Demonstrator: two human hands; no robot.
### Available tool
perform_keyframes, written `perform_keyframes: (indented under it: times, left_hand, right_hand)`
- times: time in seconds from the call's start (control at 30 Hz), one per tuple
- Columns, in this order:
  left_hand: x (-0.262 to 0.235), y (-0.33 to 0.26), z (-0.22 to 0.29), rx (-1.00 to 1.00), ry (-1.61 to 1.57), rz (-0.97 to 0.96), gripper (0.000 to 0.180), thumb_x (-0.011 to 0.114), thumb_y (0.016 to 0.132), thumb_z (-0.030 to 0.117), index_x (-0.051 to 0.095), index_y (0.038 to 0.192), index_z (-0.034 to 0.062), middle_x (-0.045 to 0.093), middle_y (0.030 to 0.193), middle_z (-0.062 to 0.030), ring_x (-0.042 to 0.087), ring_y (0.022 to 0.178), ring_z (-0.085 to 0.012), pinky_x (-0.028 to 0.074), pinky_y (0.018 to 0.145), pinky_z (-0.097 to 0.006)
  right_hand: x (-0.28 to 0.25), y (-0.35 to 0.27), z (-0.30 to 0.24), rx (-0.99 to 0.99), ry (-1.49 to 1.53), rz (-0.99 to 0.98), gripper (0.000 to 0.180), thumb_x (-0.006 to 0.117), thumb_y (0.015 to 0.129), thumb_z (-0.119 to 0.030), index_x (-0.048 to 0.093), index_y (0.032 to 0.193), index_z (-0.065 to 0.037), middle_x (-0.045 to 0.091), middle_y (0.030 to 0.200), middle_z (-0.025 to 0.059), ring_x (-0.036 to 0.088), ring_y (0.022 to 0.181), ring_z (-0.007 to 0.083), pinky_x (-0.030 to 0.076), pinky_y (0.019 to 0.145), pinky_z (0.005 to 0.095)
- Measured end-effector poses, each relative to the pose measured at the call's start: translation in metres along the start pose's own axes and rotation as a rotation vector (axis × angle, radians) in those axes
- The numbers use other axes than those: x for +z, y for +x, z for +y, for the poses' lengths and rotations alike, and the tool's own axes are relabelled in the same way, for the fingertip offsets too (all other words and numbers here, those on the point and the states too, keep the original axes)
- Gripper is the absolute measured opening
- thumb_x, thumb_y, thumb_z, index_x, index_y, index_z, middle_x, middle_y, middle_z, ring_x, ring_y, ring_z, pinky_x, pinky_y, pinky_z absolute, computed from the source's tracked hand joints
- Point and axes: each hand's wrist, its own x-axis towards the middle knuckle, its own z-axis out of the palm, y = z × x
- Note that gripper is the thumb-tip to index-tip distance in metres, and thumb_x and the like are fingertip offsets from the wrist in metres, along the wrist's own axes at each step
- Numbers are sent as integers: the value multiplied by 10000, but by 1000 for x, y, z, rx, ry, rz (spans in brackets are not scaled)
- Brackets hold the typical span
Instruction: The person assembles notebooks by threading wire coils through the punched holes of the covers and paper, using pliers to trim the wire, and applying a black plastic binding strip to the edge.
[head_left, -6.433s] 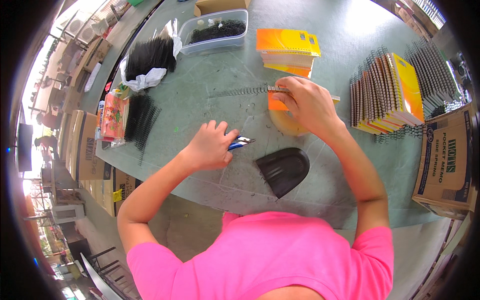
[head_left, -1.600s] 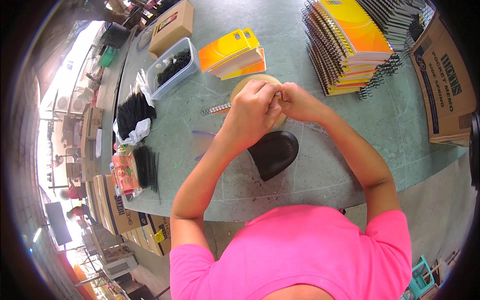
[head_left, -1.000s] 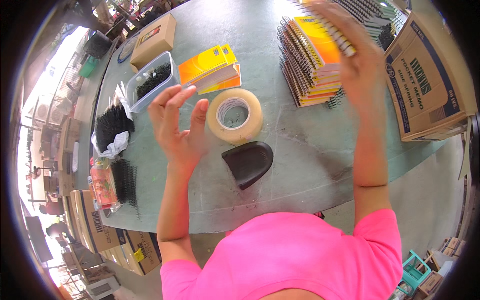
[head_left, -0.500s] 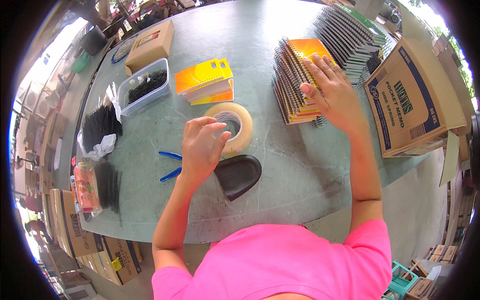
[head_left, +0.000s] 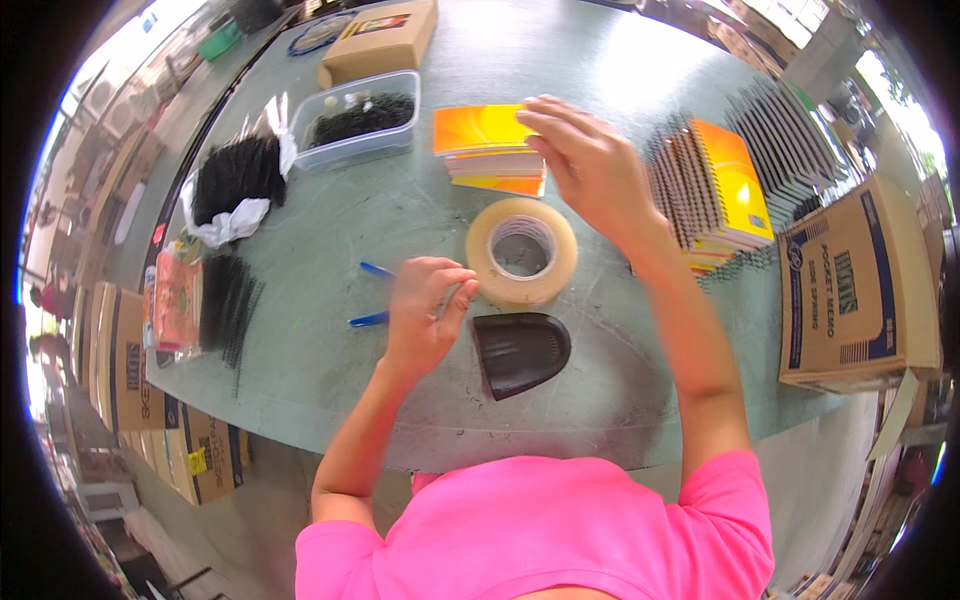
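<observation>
My right hand (head_left: 590,175) is over the right end of a small stack of orange-and-yellow memo pads (head_left: 482,125), its fingers stretched out with nothing visible in them. Whether the fingertips touch the pads I cannot tell. Near the middle of the table, my left hand (head_left: 430,315) has its fingers curled in toward the thumb; anything between them is too small to make out. Beside it lie a big roll of clear tape (head_left: 483,250), a dark rounded tray-like piece (head_left: 522,355) and blue-handled pliers (head_left: 370,320), partly hidden by the hand.
Spiral-bound memo pads (head_left: 735,185) are stacked to the right, before more wire-bound notebooks (head_left: 785,130) and an open carton (head_left: 850,290). At left are a clear tub (head_left: 350,145) of black coils, a bag (head_left: 235,185) of black coils and loose coils (head_left: 225,310). A cardboard box (head_left: 380,42) lies farther back.
My right hand has left the spiral-bound stack and moved left to the other memo pads. My left hand's fingers have drawn closer together. The whole view has shifted.
</observation>
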Motion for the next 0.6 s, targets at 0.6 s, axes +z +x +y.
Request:
perform_keyframes:
  times: [0.6]
  left_hand:
    - [0,-36,-35,-175,-80,58,189,709,780,108,640,951,64,590,964,-79,540,878,-233,453,760,-347]
  right_hand:
    - [56,7,24,159,-209,-298,420,529,760,8,550,1166,-96,632,1080,121,600,988,326,477,844,424]
